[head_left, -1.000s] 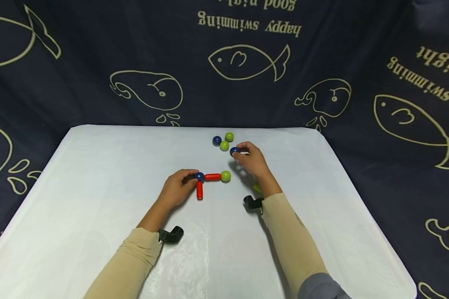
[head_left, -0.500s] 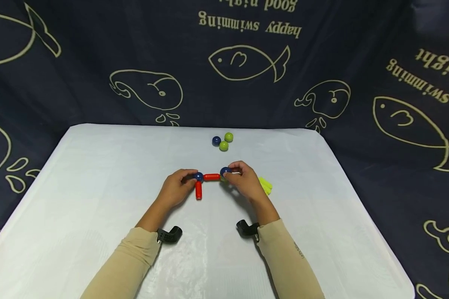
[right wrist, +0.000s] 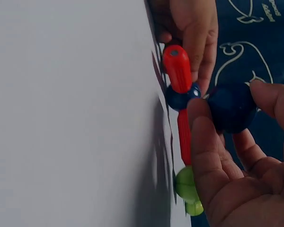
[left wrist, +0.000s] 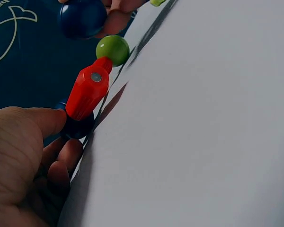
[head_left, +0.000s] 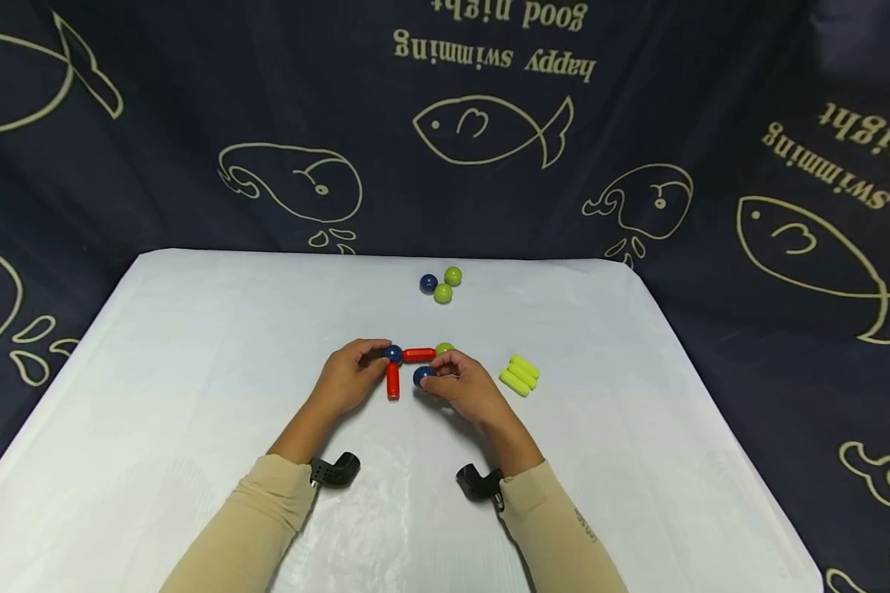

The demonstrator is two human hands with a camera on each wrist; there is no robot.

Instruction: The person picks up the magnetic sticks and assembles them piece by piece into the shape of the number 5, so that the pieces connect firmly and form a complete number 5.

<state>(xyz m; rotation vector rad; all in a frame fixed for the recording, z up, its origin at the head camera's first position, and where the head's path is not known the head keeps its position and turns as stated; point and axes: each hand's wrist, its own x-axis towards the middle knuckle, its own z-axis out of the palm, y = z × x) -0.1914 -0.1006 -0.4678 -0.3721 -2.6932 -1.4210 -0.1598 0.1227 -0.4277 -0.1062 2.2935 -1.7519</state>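
My left hand (head_left: 346, 379) pinches a blue ball (head_left: 393, 354) between thumb and fingers. Two red rods join that ball: one red rod (head_left: 419, 355) runs right to a green ball (head_left: 445, 350), the other red rod (head_left: 393, 382) points toward me. In the left wrist view a metal dot marks the near rod's free end. My right hand (head_left: 469, 387) holds a second blue ball (right wrist: 233, 108) by its fingertips and thumb. That ball is above the table, right of the near rod and apart from it. The right fingers partly cover the green ball in the head view.
Yellow-green rods (head_left: 519, 375) lie side by side to the right of my right hand. Farther back sit a loose blue ball (head_left: 428, 283) and two green balls (head_left: 443, 293). The white table (head_left: 193, 329) ends at a dark printed cloth (head_left: 386, 198).
My right hand has carried its blue ball from the back of the table toward me and left, past the green ball to beside the near red rod. My left hand stays on its ball.
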